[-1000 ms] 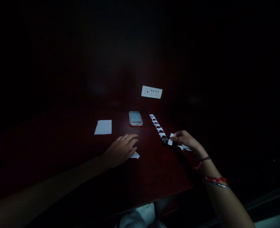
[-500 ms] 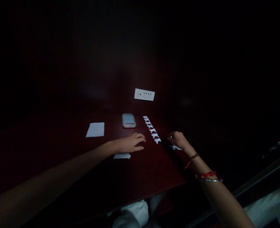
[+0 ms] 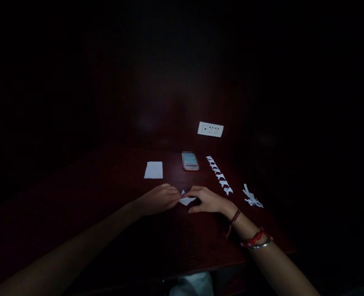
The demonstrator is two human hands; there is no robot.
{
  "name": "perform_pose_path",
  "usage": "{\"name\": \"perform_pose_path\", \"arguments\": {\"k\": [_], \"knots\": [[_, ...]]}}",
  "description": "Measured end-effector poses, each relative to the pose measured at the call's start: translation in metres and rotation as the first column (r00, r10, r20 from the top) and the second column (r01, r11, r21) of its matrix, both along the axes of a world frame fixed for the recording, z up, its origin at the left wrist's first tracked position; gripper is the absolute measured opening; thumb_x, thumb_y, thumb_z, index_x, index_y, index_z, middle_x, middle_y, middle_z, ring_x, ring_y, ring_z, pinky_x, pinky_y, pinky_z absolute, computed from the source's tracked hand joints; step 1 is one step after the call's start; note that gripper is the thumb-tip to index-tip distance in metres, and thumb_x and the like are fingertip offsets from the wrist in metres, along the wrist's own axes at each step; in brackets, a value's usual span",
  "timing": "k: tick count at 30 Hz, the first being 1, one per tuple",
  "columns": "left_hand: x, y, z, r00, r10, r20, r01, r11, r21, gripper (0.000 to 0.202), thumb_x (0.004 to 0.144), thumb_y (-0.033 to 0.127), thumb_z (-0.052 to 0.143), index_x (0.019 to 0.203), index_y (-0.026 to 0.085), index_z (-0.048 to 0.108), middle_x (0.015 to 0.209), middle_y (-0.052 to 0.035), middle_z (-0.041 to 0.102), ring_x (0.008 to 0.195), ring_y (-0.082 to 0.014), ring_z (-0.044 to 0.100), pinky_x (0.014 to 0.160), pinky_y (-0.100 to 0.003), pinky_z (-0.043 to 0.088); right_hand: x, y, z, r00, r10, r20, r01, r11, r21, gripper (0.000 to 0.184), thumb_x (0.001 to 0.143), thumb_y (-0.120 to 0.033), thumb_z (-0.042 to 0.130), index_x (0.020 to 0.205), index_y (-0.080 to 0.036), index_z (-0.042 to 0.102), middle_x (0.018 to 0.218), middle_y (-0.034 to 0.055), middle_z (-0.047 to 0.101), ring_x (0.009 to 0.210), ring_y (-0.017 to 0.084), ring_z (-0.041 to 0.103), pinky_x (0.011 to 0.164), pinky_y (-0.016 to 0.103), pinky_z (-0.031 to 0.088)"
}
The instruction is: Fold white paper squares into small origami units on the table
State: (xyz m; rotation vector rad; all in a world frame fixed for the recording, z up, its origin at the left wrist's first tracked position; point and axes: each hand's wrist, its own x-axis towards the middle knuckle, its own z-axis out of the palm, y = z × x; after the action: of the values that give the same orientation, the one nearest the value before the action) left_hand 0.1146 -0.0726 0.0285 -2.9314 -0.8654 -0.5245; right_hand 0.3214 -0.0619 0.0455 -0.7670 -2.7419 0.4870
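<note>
A small folded white piece of paper [image 3: 187, 201] lies on the dark red table between my hands, with a pointed tip standing up at its far side. My left hand [image 3: 160, 200] has its fingers closed on the paper's left end. From the right, my right hand [image 3: 209, 200] reaches over with its index finger touching the paper near the left fingertips; its thumb is held apart, nearer the table's front. My fingers hide part of the paper's left side.
Behind my hands lie a stack of white paper sheets [image 3: 154, 170] and a phone [image 3: 190, 161]. Several folded white paper pieces [image 3: 220, 176] form a slanting row at right, beside a pile of paper strips [image 3: 252, 198]. A wall socket [image 3: 210, 129] is beyond.
My right hand has left the paper strips and come to the folded paper in the middle. My left hand now grips that paper, which has moved from under the left wrist. The view has shifted left.
</note>
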Motion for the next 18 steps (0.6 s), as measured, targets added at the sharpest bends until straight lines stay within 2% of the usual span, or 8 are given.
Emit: {"name": "perform_pose_path", "arguments": {"k": [3,5,7,10,13,18], "knots": [[-0.002,0.003,0.004,0.968,0.126,0.217,-0.103,0.988,-0.116,0.022,0.083,0.022,0.031,0.083,0.018,0.053,0.081,-0.0005,0.058,0.079,-0.0129,0.053,0.074,-0.026,0.038,-0.006,0.006,0.001,0.987,-0.091,-0.130,0.090,0.996,-0.008,0.024,0.071,-0.032,0.052,0.087,-0.015,0.057,0.077,0.0019,0.052,0.071,0.011,0.048,0.067,0.021,0.037],[-0.005,0.005,0.006,0.889,0.235,0.394,-0.130,0.953,-0.275,0.022,0.082,0.024,0.030,0.082,0.017,0.051,0.077,0.0004,0.059,0.073,-0.0123,0.055,0.067,-0.024,0.041,-0.012,0.012,-0.001,0.941,-0.177,-0.287,0.169,0.984,-0.053,0.025,0.072,-0.034,0.051,0.088,-0.015,0.054,0.074,0.0007,0.051,0.067,0.010,0.047,0.063,0.020,0.037],[-0.008,0.009,0.003,0.803,0.327,0.499,-0.105,0.901,-0.422,0.022,0.081,0.026,0.030,0.079,0.017,0.050,0.074,0.0009,0.059,0.071,-0.0124,0.056,0.063,-0.023,0.042,-0.018,0.020,-0.004,0.855,-0.255,-0.452,0.224,0.967,-0.121,0.032,0.071,-0.035,0.051,0.096,-0.015,0.049,0.074,0.0000,0.051,0.065,0.009,0.047,0.062,0.020,0.038],[-0.013,0.017,-0.008,0.755,0.419,0.505,-0.089,0.827,-0.555,0.020,0.078,0.027,0.033,0.074,0.017,0.050,0.071,0.0011,0.061,0.069,-0.0134,0.057,0.064,-0.025,0.043,-0.023,0.029,-0.014,0.752,-0.323,-0.575,0.248,0.946,-0.209,0.036,0.070,-0.034,0.052,0.100,-0.016,0.045,0.072,-0.0006,0.050,0.064,0.008,0.047,0.061,0.019,0.038],[-0.014,0.023,-0.020,0.773,0.470,0.427,-0.128,0.774,-0.620,0.020,0.076,0.030,0.035,0.074,0.017,0.050,0.069,0.0015,0.060,0.066,-0.0141,0.057,0.061,-0.025,0.042,-0.022,0.032,-0.024,0.751,-0.325,-0.575,0.224,0.944,-0.241,0.033,0.069,-0.033,0.053,0.097,-0.016,0.047,0.070,-0.0010,0.049,0.062,0.008,0.047,0.060,0.019,0.038],[-0.003,0.022,-0.025,0.801,0.466,0.375,-0.164,0.774,-0.612,0.021,0.076,0.034,0.038,0.073,0.017,0.050,0.065,0.0024,0.058,0.062,-0.0128,0.055,0.056,-0.022,0.039,-0.016,0.033,-0.031,0.777,-0.295,-0.556,0.235,0.955,-0.179,0.033,0.070,-0.032,0.054,0.099,-0.017,0.050,0.069,-0.0008,0.051,0.060,0.008,0.046,0.057,0.020,0.038]]}}
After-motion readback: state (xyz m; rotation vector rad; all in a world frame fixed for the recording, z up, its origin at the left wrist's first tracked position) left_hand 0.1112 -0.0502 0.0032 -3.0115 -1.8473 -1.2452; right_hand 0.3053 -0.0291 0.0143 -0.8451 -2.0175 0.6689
